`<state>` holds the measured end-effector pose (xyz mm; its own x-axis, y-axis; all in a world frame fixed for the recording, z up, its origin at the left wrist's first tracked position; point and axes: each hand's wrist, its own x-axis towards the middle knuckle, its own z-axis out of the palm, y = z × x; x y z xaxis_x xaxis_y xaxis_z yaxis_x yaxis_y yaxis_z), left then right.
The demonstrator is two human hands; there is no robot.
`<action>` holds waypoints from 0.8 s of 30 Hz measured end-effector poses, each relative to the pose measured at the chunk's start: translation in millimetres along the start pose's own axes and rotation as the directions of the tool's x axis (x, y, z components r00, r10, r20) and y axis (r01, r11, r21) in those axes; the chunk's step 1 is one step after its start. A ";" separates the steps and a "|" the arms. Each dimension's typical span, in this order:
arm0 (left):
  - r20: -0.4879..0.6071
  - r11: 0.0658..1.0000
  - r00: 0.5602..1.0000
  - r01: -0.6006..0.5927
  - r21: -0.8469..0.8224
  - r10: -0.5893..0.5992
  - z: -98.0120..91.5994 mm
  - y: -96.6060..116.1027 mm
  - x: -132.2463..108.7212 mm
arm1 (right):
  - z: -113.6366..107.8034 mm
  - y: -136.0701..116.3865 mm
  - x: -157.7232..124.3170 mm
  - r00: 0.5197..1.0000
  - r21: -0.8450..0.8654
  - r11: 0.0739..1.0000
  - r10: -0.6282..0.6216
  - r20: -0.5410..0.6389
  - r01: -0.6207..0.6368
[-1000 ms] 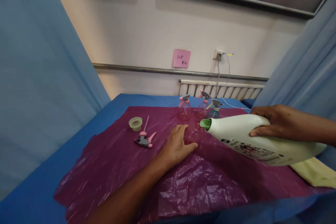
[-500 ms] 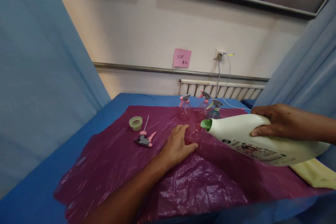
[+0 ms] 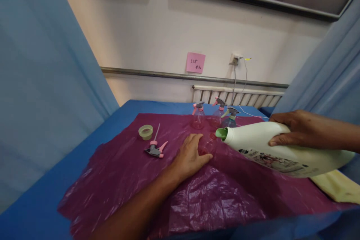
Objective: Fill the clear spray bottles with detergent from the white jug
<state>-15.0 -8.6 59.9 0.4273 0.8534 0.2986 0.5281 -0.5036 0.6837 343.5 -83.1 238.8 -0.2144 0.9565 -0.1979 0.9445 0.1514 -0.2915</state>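
My right hand (image 3: 289, 129) grips a large cream-coloured detergent jug (image 3: 260, 137), tipped nearly level with its green spout (image 3: 221, 133) pointing left. Just below and left of that spout is the open neck of a clear pinkish spray bottle (image 3: 209, 145). My left hand (image 3: 194, 153) is curled around the lower part of this bottle, which is hard to see against the purple sheet. To the left lies a grey and pink trigger sprayer head (image 3: 154, 150) with its tube up, next to a pale green cap (image 3: 145, 132). No stream of liquid can be made out.
Three spray bottles with heads on stand behind: one pink-trimmed (image 3: 198, 118), another pink-trimmed (image 3: 218, 116), and a green-trimmed one (image 3: 230, 120). Purple plastic sheeting (image 3: 118, 172) covers the blue bed (image 3: 36, 195). A yellow cloth (image 3: 337, 187) lies at right; a cable (image 3: 247, 110) hangs behind.
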 end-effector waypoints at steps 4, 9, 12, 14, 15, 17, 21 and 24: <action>0.005 1.000 1.000 0.009 -0.002 -0.009 -1.4 3.1 -0.2 | -0.5 2.8 0.1 1.000 -0.034 0.999 0.001 0.007 -0.001; 0.007 1.000 1.000 0.002 0.002 -0.002 0.0 0.4 0.3 | -1.6 2.3 0.9 1.000 -0.052 0.999 0.012 0.012 -0.011; 0.004 1.000 1.000 -0.008 0.008 0.008 1.4 -3.1 0.6 | -2.7 -0.2 1.3 1.000 -0.056 0.998 0.006 0.017 -0.005; -0.001 1.000 1.000 -0.017 0.010 0.017 2.0 -4.7 0.7 | -3.3 -1.6 1.3 1.000 -0.074 0.997 -0.005 0.013 0.006; -0.005 1.000 1.000 -0.018 0.012 0.018 2.2 -5.1 0.8 | -3.7 -2.4 1.2 1.000 -0.079 0.997 -0.008 0.013 0.009; -0.010 1.000 1.000 -0.019 0.018 0.019 2.2 -5.2 0.7 | -4.5 -4.3 0.7 1.000 -0.078 0.997 -0.002 0.017 0.004; -0.007 1.000 1.000 -0.024 0.008 0.024 1.9 -4.2 -0.2 | -6.8 -9.8 0.2 1.000 -0.073 0.997 0.017 0.025 -0.015; -0.012 1.000 1.000 -0.028 0.001 0.028 1.8 -3.9 -0.3 | -8.6 -13.1 0.8 0.999 -0.066 0.998 0.016 0.035 -0.013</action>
<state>-15.9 -7.1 56.0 0.4332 0.8405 0.3254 0.5169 -0.5275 0.6742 333.1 -82.1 250.5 -0.2080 0.9495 -0.2351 0.9616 0.1545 -0.2267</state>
